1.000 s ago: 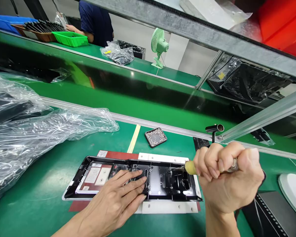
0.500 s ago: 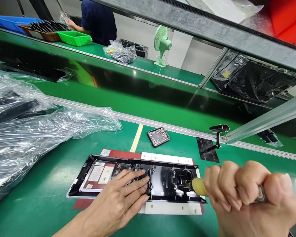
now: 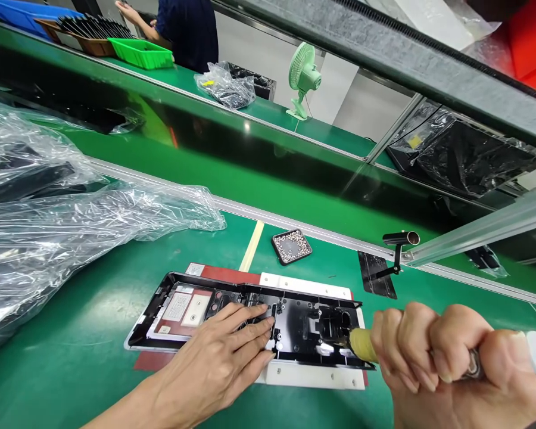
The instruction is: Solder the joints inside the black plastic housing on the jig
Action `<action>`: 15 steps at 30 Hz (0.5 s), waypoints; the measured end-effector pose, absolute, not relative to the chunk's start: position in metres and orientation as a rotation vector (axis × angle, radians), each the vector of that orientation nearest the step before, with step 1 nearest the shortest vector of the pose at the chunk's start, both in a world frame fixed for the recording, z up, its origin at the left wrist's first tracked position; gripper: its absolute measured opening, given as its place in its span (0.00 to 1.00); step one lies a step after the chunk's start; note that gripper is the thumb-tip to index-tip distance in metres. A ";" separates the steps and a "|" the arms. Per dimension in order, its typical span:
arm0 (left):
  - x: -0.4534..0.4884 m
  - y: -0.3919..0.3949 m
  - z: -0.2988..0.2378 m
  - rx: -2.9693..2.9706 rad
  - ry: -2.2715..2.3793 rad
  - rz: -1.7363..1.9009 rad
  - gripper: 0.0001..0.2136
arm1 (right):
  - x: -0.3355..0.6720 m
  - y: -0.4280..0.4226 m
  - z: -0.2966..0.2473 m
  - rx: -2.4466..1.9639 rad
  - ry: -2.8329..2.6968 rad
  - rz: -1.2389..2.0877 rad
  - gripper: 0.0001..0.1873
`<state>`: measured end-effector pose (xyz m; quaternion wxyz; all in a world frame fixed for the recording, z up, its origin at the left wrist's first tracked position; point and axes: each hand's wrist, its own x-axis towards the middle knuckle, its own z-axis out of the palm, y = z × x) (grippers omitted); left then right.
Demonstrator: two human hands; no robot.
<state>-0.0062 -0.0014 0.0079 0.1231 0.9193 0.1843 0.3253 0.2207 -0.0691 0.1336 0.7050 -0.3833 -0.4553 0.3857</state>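
Note:
A long black plastic panel [image 3: 196, 298] lies open side up on a white and red fixture plate [image 3: 312, 376] on the green bench. My left hand [image 3: 223, 360] rests flat on the panel's middle, fingers spread, pressing it down. My right hand [image 3: 451, 363] is a closed fist round a screwdriver [image 3: 361, 344] with a yellowish collar. The tool's tip is down in the right end of the panel, near its front edge. A small black tray of silver screws [image 3: 292, 245] sits behind the panel.
Crumpled clear plastic bags [image 3: 71, 220] cover black parts at the left. A green conveyor belt [image 3: 250, 179] runs behind an aluminium rail. A small metal tube on a stand [image 3: 402, 239] stands at the right. A green desk fan [image 3: 302, 77] and another person [image 3: 187, 30] are across the line.
My right hand with the screwdriver has dropped lower and moved right, so the tip went from the panel's upper right area to its lower right. My left hand stayed flat on the panel.

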 end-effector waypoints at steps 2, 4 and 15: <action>-0.006 -0.002 0.007 2.678 0.541 0.946 0.11 | 0.221 -0.069 0.134 -0.851 -1.009 0.858 0.26; -0.005 -0.002 0.007 2.675 0.544 0.948 0.11 | 0.221 -0.069 0.135 -0.851 -1.014 0.866 0.25; -0.005 -0.001 0.009 2.690 0.535 0.931 0.12 | 0.216 -0.068 0.130 -0.864 -1.055 0.851 0.26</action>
